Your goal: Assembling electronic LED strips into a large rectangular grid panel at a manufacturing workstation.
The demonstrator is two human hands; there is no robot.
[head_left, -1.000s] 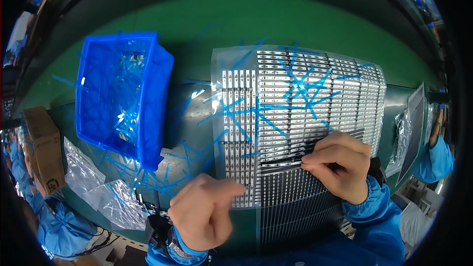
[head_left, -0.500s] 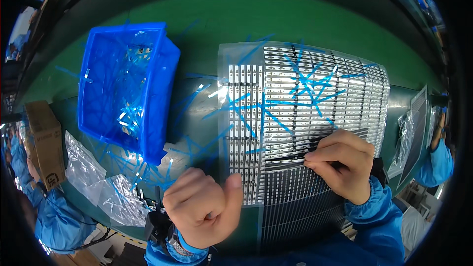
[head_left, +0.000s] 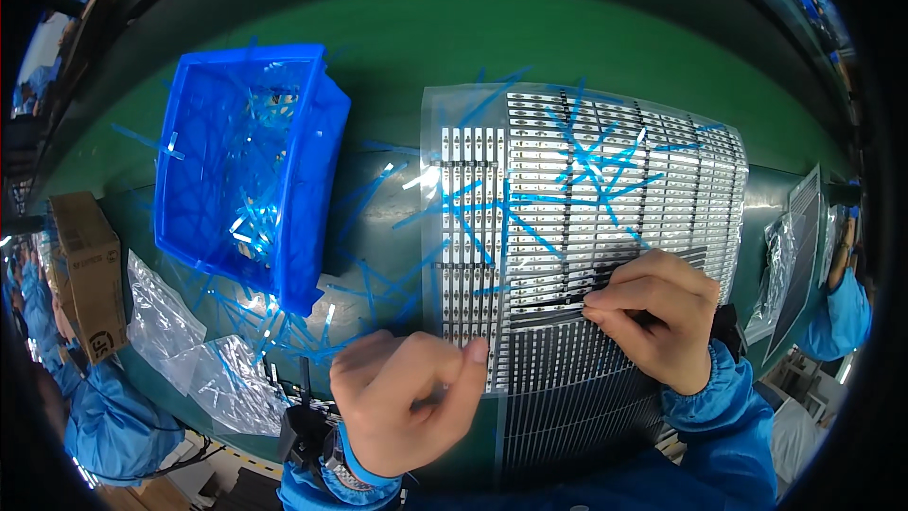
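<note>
A sheet of narrow white component strips (head_left: 605,218) lies in front of me, its rows dotted with small parts and crossed by dark bands. My right hand (head_left: 662,312) rests over the sheet's lower right, thumb and forefinger pinched on the end of a thin strip (head_left: 553,308). Below it the strips give way to dark rows (head_left: 577,388). At the sheet's lower left corner is my left hand (head_left: 411,397), closed, fingers curled and thumb up against the forefinger; anything inside it is hidden. Thin blue film slivers (head_left: 596,170) lie scattered over the sheet.
A blue plastic bin (head_left: 322,180) with blue and shiny slivers inside stands on the left of the green table (head_left: 397,28). Clear plastic bags (head_left: 236,383) and a cardboard box (head_left: 90,274) are at the left. Another bag (head_left: 774,265) lies far right, near a co-worker's sleeve (head_left: 842,312).
My left hand has shifted right, nearer the sheet's lower left corner, and turned slightly. My right hand stays in place. The bin sits slightly further right in view.
</note>
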